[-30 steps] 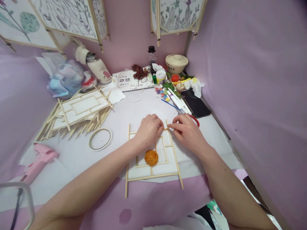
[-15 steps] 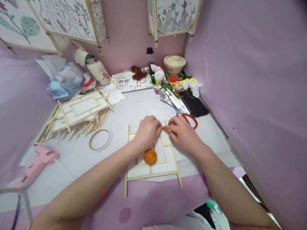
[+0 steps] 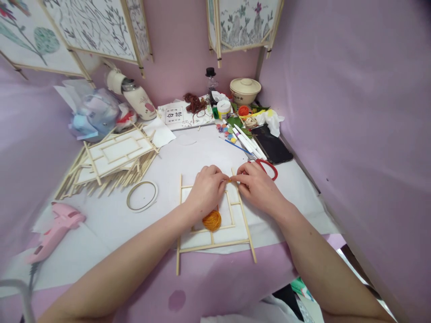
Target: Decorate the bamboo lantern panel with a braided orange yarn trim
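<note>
A wooden stick frame [image 3: 213,247] backed with white paper lies in front of me, with an inner rectangle of thin sticks. My left hand [image 3: 209,187] reaches over its top, thumb and fingertips pinched at the upper right corner. From the other side, my right hand [image 3: 260,187] pinches at the same corner, fingertips almost meeting the left ones. A bit of orange yarn shows between them. The orange yarn ball [image 3: 212,220] rests on the frame below my left hand, which hides most of its strand.
Red-handled scissors [image 3: 269,169] lie just beyond my right hand, near white markers [image 3: 247,141] and a black phone [image 3: 273,146]. To the left are a tape roll [image 3: 154,197], a pink glue gun [image 3: 55,231] and stacked sticks and frames [image 3: 114,157]. Paper lanterns [image 3: 249,22] hang above.
The fingertips have shifted slightly at the corner, and a bit of orange yarn now shows between them. The view has moved a little; the frame and yarn ball stay nearly in place.
</note>
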A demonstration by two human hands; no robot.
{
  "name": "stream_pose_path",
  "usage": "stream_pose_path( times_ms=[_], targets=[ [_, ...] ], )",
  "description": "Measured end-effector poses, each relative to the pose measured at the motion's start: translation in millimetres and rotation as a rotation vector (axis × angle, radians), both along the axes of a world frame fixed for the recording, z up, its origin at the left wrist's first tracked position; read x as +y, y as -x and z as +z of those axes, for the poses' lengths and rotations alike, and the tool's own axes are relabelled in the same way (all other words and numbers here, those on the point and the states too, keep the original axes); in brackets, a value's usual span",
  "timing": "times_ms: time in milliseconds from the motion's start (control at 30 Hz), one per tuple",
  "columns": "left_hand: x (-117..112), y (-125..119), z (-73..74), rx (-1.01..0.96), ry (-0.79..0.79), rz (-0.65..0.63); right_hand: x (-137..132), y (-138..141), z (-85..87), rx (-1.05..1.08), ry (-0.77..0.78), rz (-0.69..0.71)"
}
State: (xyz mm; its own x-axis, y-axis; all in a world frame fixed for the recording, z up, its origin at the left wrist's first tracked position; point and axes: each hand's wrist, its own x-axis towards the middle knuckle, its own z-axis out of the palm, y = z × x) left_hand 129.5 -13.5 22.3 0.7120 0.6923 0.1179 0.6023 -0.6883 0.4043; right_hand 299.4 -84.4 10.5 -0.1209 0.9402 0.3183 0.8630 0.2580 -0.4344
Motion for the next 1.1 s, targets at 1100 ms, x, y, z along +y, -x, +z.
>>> stream_pose_path(
  times_ms=[1100],
  targets=[
    [-8.2, 25.8, 11.4, -0.025, 0.009, 0.068, 3.6, 0.4, -9.5, 0.051, 0.017, 0.018]
  ],
)
